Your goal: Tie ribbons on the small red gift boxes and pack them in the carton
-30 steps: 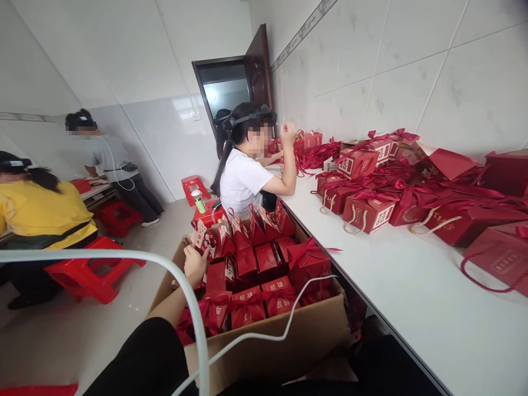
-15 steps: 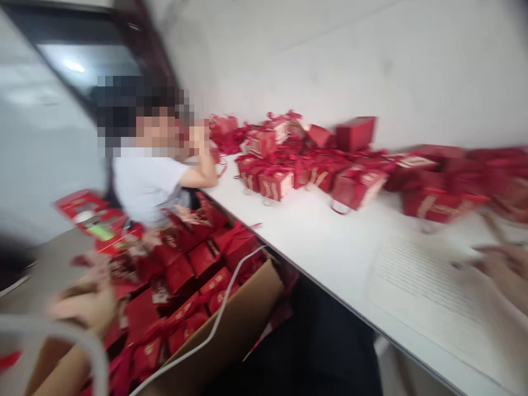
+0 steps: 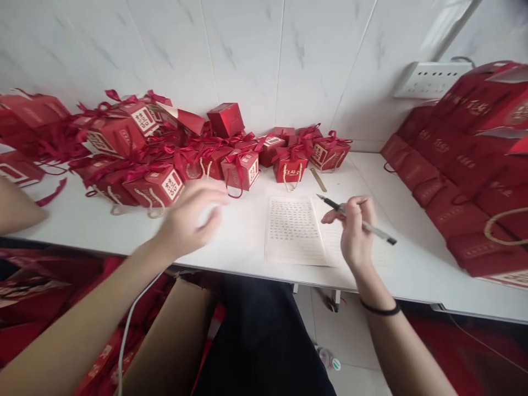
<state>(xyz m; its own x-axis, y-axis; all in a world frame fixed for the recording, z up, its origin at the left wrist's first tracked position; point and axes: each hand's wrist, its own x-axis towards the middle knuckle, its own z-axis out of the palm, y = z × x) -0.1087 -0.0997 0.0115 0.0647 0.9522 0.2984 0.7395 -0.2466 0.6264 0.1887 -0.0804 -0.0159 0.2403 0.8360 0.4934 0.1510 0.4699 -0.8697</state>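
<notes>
My right hand (image 3: pixel 355 234) grips a pen (image 3: pixel 373 230), its dark tip pointing up and left above the paper. Beneath it lies lined paper (image 3: pixel 292 228), its left page filled with rows of handwriting in the upper part and the right page partly hidden by the hand. My left hand (image 3: pixel 193 217), slightly blurred, hovers over the table left of the paper, fingers curved and apart with nothing in them. Closest to it are a red gift box (image 3: pixel 154 184) with a rope handle and another ribboned box (image 3: pixel 240 169).
Many red boxes with ribbons line the wall side of the white table (image 3: pixel 243 242). More red boxes (image 3: pixel 457 170) are stacked at right, below a power strip (image 3: pixel 433 78). A cardboard carton (image 3: pixel 169 335) and white cable (image 3: pixel 127 335) are lower left. Another person's arm (image 3: pixel 18 206) enters at left.
The view has swung right, from the co-worker and carton to the paper. My left hand has come from over the carton to above the table. The right hand still holds the pen.
</notes>
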